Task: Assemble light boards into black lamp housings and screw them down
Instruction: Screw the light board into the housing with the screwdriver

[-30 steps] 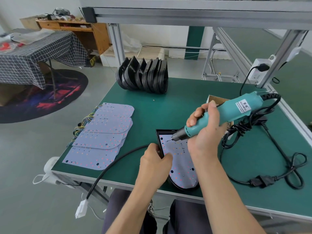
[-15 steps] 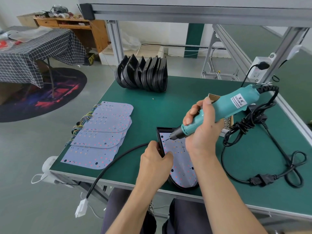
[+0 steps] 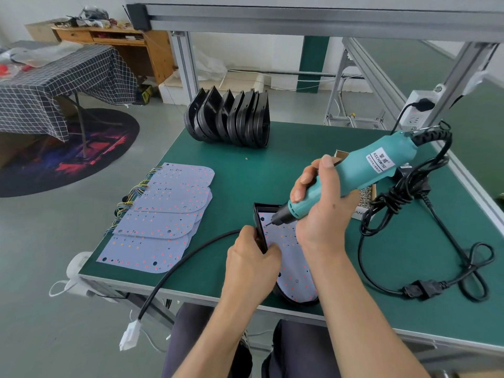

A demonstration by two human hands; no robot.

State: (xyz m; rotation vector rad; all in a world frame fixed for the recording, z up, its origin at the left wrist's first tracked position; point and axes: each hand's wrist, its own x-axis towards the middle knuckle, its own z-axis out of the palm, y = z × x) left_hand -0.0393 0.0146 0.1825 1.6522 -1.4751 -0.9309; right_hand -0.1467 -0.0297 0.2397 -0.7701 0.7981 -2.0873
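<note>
A black lamp housing (image 3: 259, 231) lies on the green table near its front edge, with a pale light board (image 3: 293, 271) seated inside it. My left hand (image 3: 249, 266) grips the housing's left wall. My right hand (image 3: 323, 208) holds a teal electric screwdriver (image 3: 351, 175), tilted down to the left. Its bit tip touches the board near the top left corner. A thick black cable (image 3: 174, 271) runs from the housing over the table's front edge to a white connector (image 3: 130, 336).
Several loose light boards (image 3: 161, 214) with coloured wires overlap at the table's left. A row of empty black housings (image 3: 231, 118) stands at the back. A small box of screws (image 3: 365, 195) sits behind my right hand. The screwdriver's cord (image 3: 425, 241) coils at the right.
The screwdriver tip has moved down and left onto the board's top left corner. My left hand has stayed on the housing's wall.
</note>
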